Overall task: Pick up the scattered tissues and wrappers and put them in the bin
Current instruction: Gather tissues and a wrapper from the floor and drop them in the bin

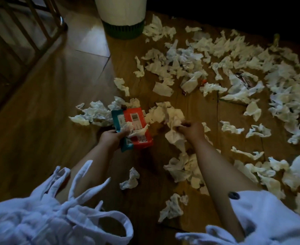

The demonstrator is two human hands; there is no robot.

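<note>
Both my hands are curled round litter: my left hand (110, 138) grips a red-and-teal wrapper (138, 119) with a crumpled tissue (134, 129) pressed against it. My right hand (192, 130) pinches a second tissue (175, 138) just beside that pack, low over the floor (48, 103). Dozens more scattered tissues (234, 68) lie across the floor ahead and to my right — a few between my forearms, and a small dark wrapper (246, 79) among the far heap. Beyond them the bin (122, 15) stands upright, white with a green base, tissues just beside its foot — its inside is out of view.
</note>
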